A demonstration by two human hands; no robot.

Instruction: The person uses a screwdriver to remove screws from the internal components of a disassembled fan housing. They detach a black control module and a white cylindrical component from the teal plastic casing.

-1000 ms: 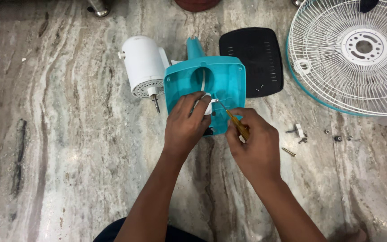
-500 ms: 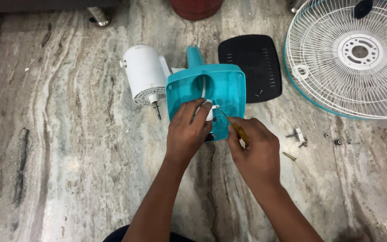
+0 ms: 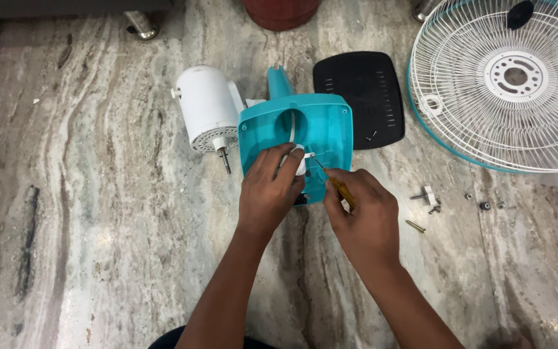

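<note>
Teal base (image 3: pixel 321 126) of a fan lies on the marble floor (image 3: pixel 85 213), its open underside up, right in front of the person and between the two hands. A white motor (image 3: pixel 206 106) lies touching its left side, shaft pointing toward the person.

Going by size: the fan grille (image 3: pixel 505 97), white wire with a teal rim, lies flat at the upper right, well apart from the hands. A black cover (image 3: pixel 360 97) lies just right of the base, its lower left corner tucked against it, with a small screw on it. A dark red round thing shows partly at the top edge, too cut off to tell what it is.

The left hand (image 3: pixel 269 194) rests on the near edge of the base, fingers curled around a small white part (image 3: pixel 299 161) inside the shell, gripping it. The right hand (image 3: pixel 363 216) is closed on a screwdriver (image 3: pixel 338 187) with a yellow handle; its thin tip reaches up-left into the base, just beside the white part.

Smallest, loose hardware (image 3: pixel 429 197) lies scattered on the floor right of the right hand: a white bracket piece, dark screws, and a brass screw (image 3: pixel 414 226) nearest the hand.
</note>
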